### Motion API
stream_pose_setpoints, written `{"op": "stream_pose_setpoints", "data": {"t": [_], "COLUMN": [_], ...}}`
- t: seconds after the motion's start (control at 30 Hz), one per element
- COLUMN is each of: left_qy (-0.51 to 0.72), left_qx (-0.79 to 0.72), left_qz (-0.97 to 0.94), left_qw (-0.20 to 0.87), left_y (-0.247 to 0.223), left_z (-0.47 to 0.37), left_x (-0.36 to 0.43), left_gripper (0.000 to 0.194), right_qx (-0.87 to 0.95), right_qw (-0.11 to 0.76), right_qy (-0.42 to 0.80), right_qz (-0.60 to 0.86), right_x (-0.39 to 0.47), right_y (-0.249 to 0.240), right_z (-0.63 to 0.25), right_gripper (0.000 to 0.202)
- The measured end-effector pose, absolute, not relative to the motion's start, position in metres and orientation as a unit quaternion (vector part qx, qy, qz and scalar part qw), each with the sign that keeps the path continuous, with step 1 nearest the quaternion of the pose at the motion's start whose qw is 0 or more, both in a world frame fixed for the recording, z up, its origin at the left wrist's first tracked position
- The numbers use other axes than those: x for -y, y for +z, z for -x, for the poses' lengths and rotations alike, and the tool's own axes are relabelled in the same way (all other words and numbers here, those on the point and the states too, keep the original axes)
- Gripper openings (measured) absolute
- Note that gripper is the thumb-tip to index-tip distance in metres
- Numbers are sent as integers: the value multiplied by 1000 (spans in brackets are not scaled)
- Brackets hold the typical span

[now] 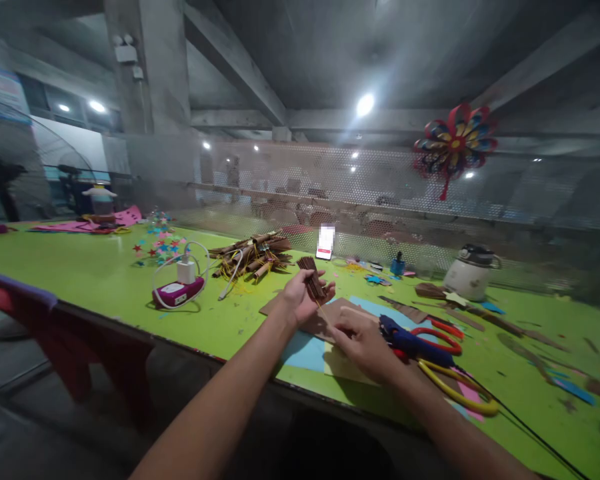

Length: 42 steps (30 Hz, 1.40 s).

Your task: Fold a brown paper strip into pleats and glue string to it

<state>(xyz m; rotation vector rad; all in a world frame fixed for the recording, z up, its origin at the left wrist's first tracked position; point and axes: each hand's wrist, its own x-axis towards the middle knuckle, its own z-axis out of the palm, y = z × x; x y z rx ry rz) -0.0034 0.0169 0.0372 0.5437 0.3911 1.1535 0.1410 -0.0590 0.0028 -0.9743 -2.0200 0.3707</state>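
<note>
On its upturned palm, my left hand (299,301) holds a brown ribbed bundle of corrugated paper (311,277), its fingers curled round it. A thin yellow string (322,311) runs from the bundle down to my right hand (363,341), which pinches its end between thumb and finger. Beneath both hands lie brown cardboard (286,307) and light-blue paper (300,353). Just right of my right hand is a dark blue glue gun (410,343). Red-handled scissors (450,347) and a yellow-handled pair (480,400) are beside it.
A pile of brown paper rolls (255,257) with yellow strings lies behind to the left. A purple power strip (180,293) with a charger is nearer. A phone (325,241) stands upright at the back. A white kettle-like pot (467,277) and scraps occupy the right side.
</note>
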Motion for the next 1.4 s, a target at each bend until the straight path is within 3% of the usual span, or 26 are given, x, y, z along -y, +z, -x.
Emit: {"op": "stream_pose_setpoints", "data": {"t": [0.23,0.5,0.63,0.8,0.97,1.4], "left_qy": [538,555,536,544,544,541], "left_qx": [-205,-191,-184,-208,-233,-270], "left_qz": [-190,-146,-146,-178,-211,-241], "left_qw": [795,796,811,793,778,759], "left_y": [37,35,33,30,27,24], "left_z": [7,6,4,0,-6,-12], "left_x": [-21,-20,-22,-24,-22,-18], "left_gripper": [30,29,31,32,31,31], "right_qx": [873,928,918,912,894,855], "right_qw": [406,276,267,243,278,361], "right_qy": [15,128,168,69,5,83], "right_qz": [271,214,240,324,351,363], "right_x": [66,86,87,100,114,126], "right_y": [8,23,27,33,24,-9], "right_z": [-141,-138,-143,-140,-133,-108], "right_gripper": [15,20,23,23,23,19]}}
